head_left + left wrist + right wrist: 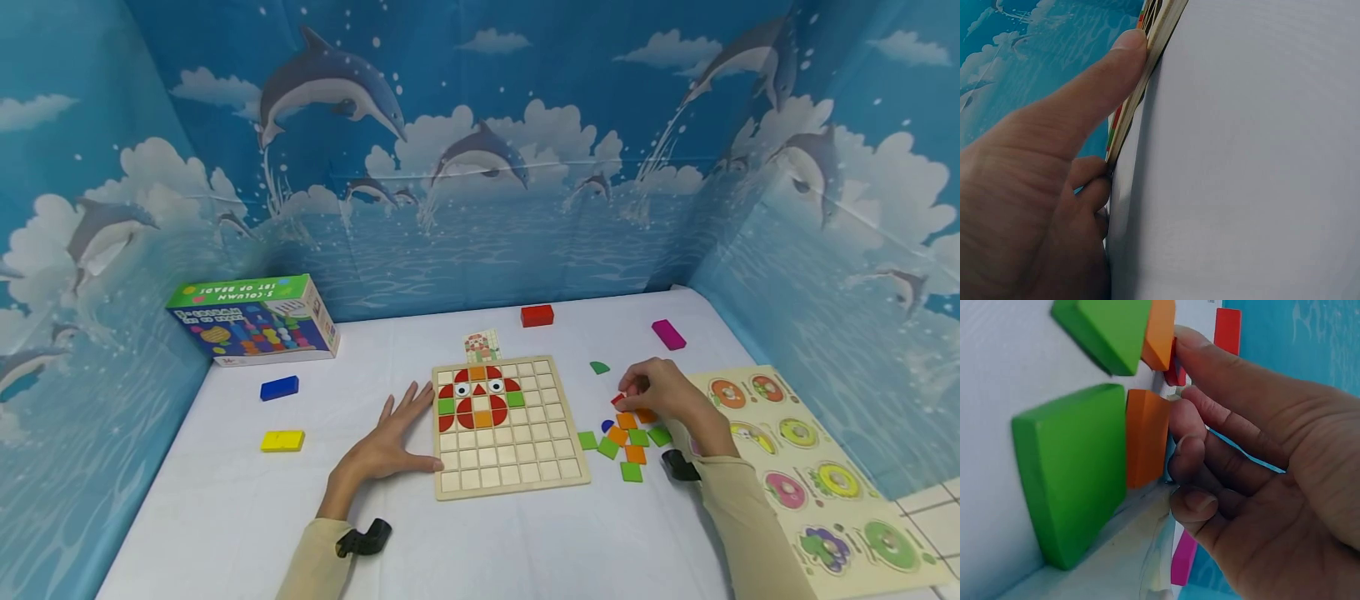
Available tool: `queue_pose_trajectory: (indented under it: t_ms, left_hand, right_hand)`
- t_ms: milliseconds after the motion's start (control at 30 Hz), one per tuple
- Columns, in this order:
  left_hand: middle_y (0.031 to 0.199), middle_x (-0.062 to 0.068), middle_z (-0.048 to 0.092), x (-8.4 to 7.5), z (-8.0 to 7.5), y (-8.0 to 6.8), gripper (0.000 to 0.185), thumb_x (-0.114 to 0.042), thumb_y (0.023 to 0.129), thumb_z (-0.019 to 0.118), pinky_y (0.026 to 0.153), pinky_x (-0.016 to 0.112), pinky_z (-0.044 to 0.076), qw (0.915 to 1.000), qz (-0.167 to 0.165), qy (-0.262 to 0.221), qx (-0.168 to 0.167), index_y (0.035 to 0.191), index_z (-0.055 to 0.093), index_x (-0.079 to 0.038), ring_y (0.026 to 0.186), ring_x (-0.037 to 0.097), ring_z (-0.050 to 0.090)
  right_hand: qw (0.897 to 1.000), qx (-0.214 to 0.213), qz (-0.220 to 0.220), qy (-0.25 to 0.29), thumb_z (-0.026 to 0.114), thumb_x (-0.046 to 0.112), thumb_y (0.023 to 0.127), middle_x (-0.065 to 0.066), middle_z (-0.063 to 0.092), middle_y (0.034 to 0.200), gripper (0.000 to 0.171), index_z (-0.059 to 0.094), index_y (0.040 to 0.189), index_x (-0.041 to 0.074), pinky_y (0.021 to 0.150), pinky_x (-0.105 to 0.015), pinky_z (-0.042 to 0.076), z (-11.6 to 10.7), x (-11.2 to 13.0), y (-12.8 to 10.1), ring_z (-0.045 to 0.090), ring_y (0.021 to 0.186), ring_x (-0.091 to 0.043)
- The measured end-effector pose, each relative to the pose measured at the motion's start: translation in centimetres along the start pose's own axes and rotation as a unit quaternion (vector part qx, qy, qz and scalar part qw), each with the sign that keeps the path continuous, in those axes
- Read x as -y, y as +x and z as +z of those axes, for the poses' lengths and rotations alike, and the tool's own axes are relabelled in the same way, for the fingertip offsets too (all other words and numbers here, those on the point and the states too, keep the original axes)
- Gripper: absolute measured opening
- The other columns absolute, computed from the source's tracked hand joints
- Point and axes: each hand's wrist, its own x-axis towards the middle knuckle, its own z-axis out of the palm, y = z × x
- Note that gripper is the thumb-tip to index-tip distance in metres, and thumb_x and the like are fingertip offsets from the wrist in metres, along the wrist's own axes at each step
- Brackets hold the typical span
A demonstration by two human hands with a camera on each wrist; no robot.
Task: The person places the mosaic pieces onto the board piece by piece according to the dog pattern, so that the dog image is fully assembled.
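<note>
Two hands working: left hand (393,442) lying flat and open, thumb pressing the near-left edge of the square wooden grid board (517,483). Right hand (660,392) curling fingers onto a small red wooden piece (618,400), just right of the board, beside loose green and orange tiles (630,442). Hiding most of the red piece under fingertips, so shape and real grip staying unclear.

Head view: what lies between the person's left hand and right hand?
The wooden grid board, partly filled with coloured tiles, lies between them. The left hand touches its left edge; the right hand reaches the loose tiles beside it.
</note>
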Motion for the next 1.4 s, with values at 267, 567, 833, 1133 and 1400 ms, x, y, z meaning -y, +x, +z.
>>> queue_pose_trajectory:
  t_ms: [267,567,833,1133,1400]
  left_hand:
    - [0.182,0.006,0.011,-0.2,0.0,0.0,0.124,-0.039,0.078,0.098,0.134,0.058,-0.011,1.0000,0.003,-0.002,0.001,0.174,0.023,-0.018,0.168,0.029,-0.005]
    - [0.182,0.006,0.011,-0.4,-0.1,-0.1,0.124,-0.038,0.077,0.099,0.134,0.058,-0.011,1.0000,0.003,-0.004,0.000,0.174,0.023,-0.018,0.168,0.029,-0.005]
    - [0.182,0.007,0.009,-0.4,0.0,-0.1,0.123,-0.038,0.078,0.099,0.134,0.060,-0.010,1.0000,-0.004,-0.005,-0.001,0.174,0.024,-0.019,0.168,0.030,-0.004]
    - [0.182,0.005,0.012,-0.5,-0.1,-0.1,0.123,-0.038,0.078,0.099,0.134,0.057,-0.011,1.0000,0.002,-0.003,0.001,0.174,0.024,-0.017,0.168,0.028,-0.005]
    - [0.181,0.004,0.013,-0.2,0.0,0.0,0.123,-0.038,0.078,0.098,0.134,0.057,-0.011,1.0000,0.006,0.000,-0.001,0.173,0.023,-0.016,0.169,0.028,-0.004]
  right_hand:
    - [1.000,0.008,-0.004,-0.002,0.090,0.012,0.088,-0.004,0.063,0.081,0.019,0.075,0.096,0.004,0.064,-0.026,0.052,0.2,0.2,0.0,0.057,0.080,-0.022]
    - [0.998,-0.021,-0.063,0.006,0.088,0.008,0.089,-0.002,0.062,0.079,0.017,0.071,0.092,0.007,0.060,-0.023,0.051,1.2,1.6,0.4,0.057,0.079,-0.021]
    - [0.991,-0.026,-0.126,0.041,0.088,0.005,0.087,0.000,0.060,0.077,0.021,0.067,0.089,0.009,0.062,-0.022,0.051,3.2,4.1,0.7,0.057,0.076,-0.020]
    - [0.984,-0.005,-0.153,0.090,0.095,0.010,0.082,0.001,0.061,0.076,0.022,0.074,0.085,0.009,0.062,-0.021,0.046,6.1,7.0,0.9,0.054,0.073,-0.018]
    - [0.980,0.016,-0.162,0.113,0.089,0.006,0.089,-0.001,0.079,0.088,0.005,0.085,0.091,0.006,0.062,-0.020,0.052,7.5,8.5,1.2,0.062,0.071,-0.015]
